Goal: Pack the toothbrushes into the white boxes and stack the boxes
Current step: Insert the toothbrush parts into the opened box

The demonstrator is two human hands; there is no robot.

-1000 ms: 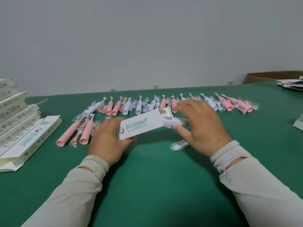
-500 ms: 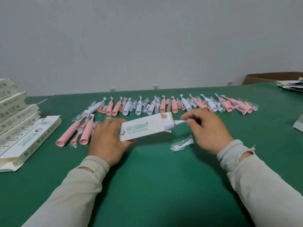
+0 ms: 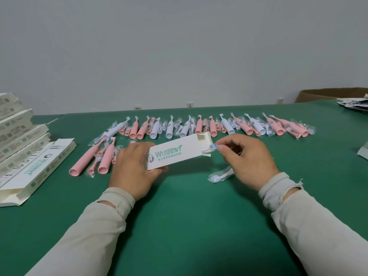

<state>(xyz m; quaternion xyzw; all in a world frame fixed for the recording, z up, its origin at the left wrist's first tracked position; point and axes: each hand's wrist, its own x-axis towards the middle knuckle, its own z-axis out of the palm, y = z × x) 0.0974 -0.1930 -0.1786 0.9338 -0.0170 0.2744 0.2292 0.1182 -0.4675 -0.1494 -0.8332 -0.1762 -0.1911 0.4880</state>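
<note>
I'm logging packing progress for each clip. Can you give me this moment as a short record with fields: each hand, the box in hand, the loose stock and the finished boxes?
left hand: grips the white box at its closed end
right hand: pinches the brush head of a white toothbrush at the box's open end
box state: flaps open, toothbrush almost fully inside
loose stock: row of pink and white toothbrushes across the green table; one wrapped brush head by the right hand
finished boxes: stack of white boxes at far left
</note>
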